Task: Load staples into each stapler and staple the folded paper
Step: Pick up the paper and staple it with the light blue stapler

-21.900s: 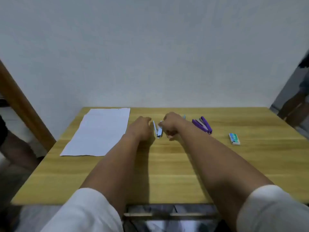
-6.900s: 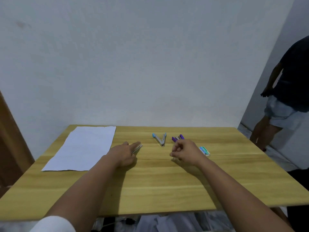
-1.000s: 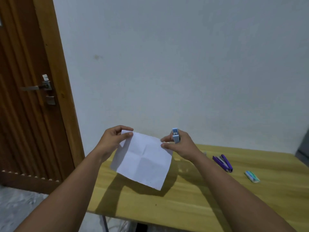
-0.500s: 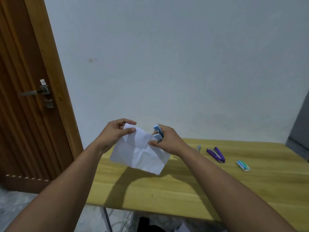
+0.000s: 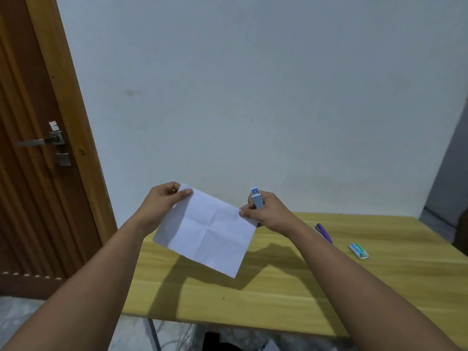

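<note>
Left hand (image 5: 162,202): raised above the table's near-left corner, thumb and curled fingers pinching the upper left corner of the paper (image 5: 206,230). Right hand (image 5: 263,209): raised at the same height, fingers wrapped round the blue stapler (image 5: 257,200), which stands roughly upright in the fist with its head uppermost; thumb and forefinger tip of the same hand nip the paper's upper right corner. Paper: one white sheet, held in the air between the two hands, hanging tilted with its lower corner toward the table; a cross of fold creases shows on its face; its shadow falls on the tabletop below. Purple stapler (image 5: 324,233): lying on the table to the right of the right forearm, partly hidden by it; whether it lies open or closed cannot be told. Staple box (image 5: 358,251): small, green and white, lying flat on the table to the right of the purple stapler, apart from it. Table (image 5: 278,295): light wood top, set against a plain white wall (image 5: 253,97). Door (image 5: 33,173): brown wood with a metal lever handle (image 5: 40,141), at far left beside the table.
</note>
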`<state>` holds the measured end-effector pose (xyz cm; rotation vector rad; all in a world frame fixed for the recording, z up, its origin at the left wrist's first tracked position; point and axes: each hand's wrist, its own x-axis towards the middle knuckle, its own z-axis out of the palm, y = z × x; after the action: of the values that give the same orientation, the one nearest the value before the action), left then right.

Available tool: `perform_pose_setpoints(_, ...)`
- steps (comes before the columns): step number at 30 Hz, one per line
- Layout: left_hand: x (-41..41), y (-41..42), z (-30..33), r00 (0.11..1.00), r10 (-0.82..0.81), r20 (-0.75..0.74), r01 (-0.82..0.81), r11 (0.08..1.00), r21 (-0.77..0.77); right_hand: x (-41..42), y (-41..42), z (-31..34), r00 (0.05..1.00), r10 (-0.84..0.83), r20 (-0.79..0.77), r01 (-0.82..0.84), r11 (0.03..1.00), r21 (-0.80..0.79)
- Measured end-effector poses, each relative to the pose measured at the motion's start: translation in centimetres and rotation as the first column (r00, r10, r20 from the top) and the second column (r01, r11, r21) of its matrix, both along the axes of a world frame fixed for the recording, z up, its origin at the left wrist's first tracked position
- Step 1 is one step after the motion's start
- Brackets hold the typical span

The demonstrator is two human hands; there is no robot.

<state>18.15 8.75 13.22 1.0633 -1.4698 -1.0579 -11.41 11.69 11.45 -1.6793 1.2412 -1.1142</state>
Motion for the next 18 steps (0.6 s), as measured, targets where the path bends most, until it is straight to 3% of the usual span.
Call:
perform_pose_setpoints(8, 0.3, -0.8, -2.9, 0.979, 0.189, -0.081, -0.170, 0.965, 0.197, -0.5, -0.3, -0.5, 0.971, -0.080, 0.223, 0.074, 0.997, 0.038)
perform_pose_setpoints(10, -0.2, -0.3, -3.9, 0.940, 0.197, -0.280, -0.088, 0.929, 0.358, -0.3, -0.7, -0.9, 0.928, -0.135, 0.347, 0.119, 0.991, 0.066)
perform_pose_setpoints(13, -1.6, 0.5, -5.3, 0.767, 0.210, -0.607, 0.122, 0.880, 0.459, 0.4, -1.5, -1.7, 0.849, -0.219, 0.482, 0.172, 0.975, 0.140)
perform_pose_setpoints(18, -4.9, 1.8, -6.9, 0.746, 0.103, -0.658, 0.205, 0.904, 0.374, 2.1, -1.9, -3.3, 0.812, -0.341, 0.475, 0.260, 0.938, 0.230)
